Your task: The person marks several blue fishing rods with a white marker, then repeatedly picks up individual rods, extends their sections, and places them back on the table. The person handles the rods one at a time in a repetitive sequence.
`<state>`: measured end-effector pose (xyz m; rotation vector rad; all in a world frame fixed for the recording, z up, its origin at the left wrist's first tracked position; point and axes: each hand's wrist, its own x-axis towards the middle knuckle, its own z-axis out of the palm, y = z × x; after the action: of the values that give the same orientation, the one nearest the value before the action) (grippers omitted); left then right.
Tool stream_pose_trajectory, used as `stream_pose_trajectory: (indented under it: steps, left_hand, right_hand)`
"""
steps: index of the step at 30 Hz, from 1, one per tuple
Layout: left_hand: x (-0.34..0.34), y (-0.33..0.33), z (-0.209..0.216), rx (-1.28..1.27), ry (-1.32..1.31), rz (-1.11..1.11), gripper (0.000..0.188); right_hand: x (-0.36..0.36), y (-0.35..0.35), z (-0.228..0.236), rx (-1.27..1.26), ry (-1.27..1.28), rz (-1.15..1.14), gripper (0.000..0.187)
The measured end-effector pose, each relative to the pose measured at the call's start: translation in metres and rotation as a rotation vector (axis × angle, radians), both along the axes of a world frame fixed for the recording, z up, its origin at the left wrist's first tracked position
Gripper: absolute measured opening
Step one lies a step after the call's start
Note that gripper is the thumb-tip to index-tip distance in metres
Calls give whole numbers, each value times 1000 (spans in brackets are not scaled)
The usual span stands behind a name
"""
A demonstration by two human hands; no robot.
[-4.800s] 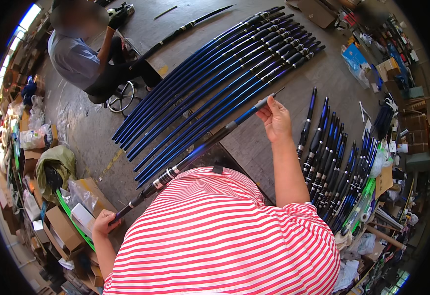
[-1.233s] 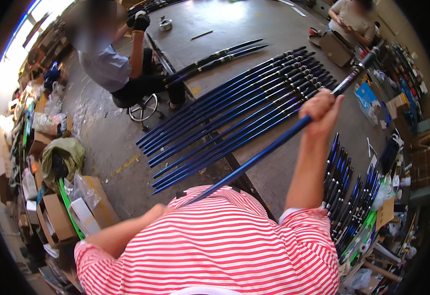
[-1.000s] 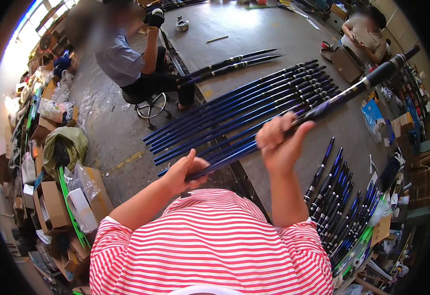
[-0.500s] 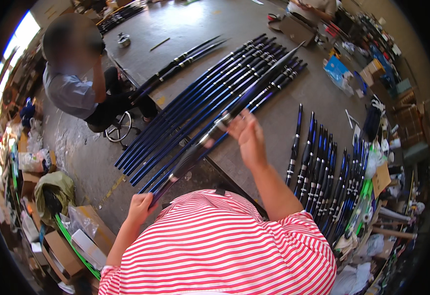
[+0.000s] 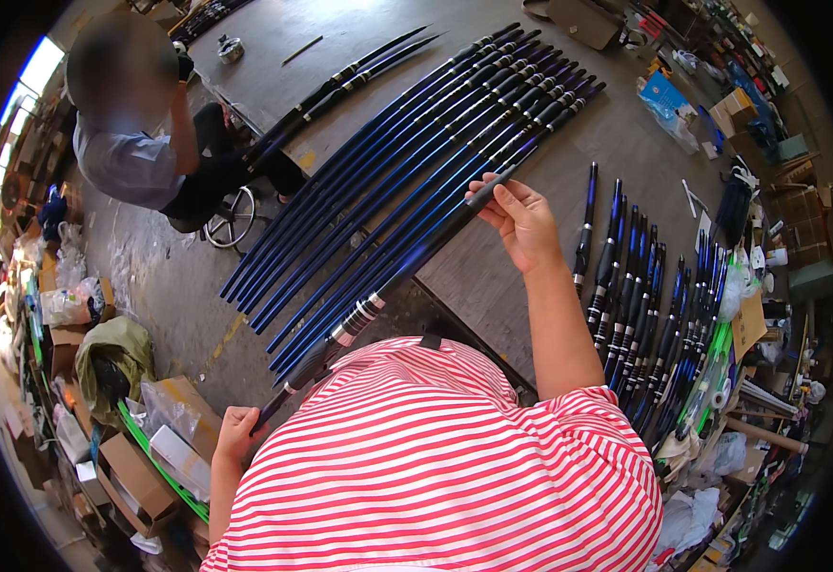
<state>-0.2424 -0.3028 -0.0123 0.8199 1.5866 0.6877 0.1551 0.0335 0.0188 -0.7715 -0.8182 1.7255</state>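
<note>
A dark blue and black fishing rod (image 5: 407, 264) with silver rings slants across the front of my body. My left hand (image 5: 235, 434) is closed round its lower end, beside my striped shirt. Higher up, my right hand (image 5: 528, 229) pinches the rod's black tapered end (image 5: 489, 191) between thumb and fingers. Just beyond it, a row of similar rods (image 5: 378, 186) lies side by side on the grey table (image 5: 474, 305), their lower ends jutting past its edge.
On the right stands another group of rods (image 5: 631, 286). A seated person (image 5: 131, 162) is at the left, near two rods (image 5: 340, 91) reaching over the table. Cardboard boxes (image 5: 135, 481) and a green sack (image 5: 116, 357) crowd the lower left. A small metal pot (image 5: 231, 49) sits farther back.
The rod has slid down and left through my hands. My right hand, earlier loose beside its middle, now pinches its tapered end; my left hand has moved lower and left.
</note>
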Motion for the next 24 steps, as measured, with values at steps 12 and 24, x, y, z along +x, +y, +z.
stream_pose_trajectory:
  steps: [12, 24]
  left_hand:
    - [-56, -44, -8, -122, -41, 101, 44]
    - [-65, -39, -4, -154, 62, 84, 47]
  right_hand:
    - [29, 17, -7, -1, -14, -107, 19]
    - [27, 15, -10, 16, 22, -81, 20]
